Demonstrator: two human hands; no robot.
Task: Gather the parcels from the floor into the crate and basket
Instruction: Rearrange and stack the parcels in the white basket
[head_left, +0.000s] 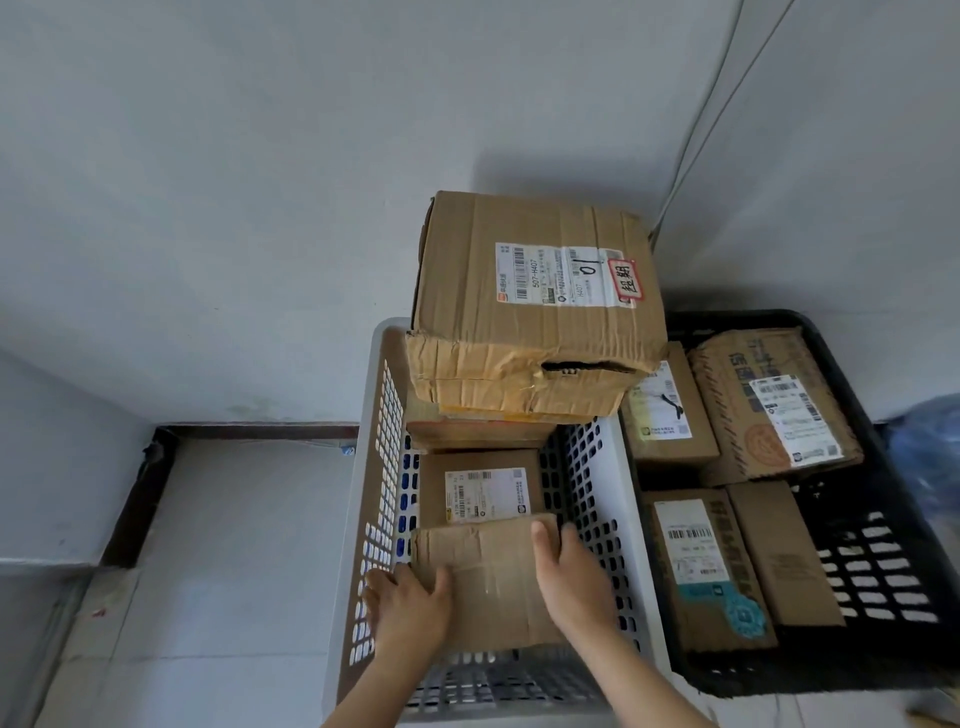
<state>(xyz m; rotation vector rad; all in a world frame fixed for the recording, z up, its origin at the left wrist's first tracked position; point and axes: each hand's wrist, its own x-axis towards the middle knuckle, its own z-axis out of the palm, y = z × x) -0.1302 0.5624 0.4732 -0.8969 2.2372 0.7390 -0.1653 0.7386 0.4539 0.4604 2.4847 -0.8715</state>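
A plain cardboard parcel (491, 582) sits inside the white perforated basket (597, 499). My left hand (410, 605) grips its left edge, and my right hand (571, 571) grips its right edge. Behind it in the basket lies a labelled parcel (480, 486). A large, dented box (535, 306) rests across the far end of the basket, on top of other parcels. To the right stands the black crate (883, 561), holding several labelled parcels (769, 400).
A white wall rises behind the basket and crate, with two cables (696, 130) running down it. Pale floor tiles (228, 545) lie to the left, with a dark skirting strip along the wall. A blue bag (930, 441) shows at the right edge.
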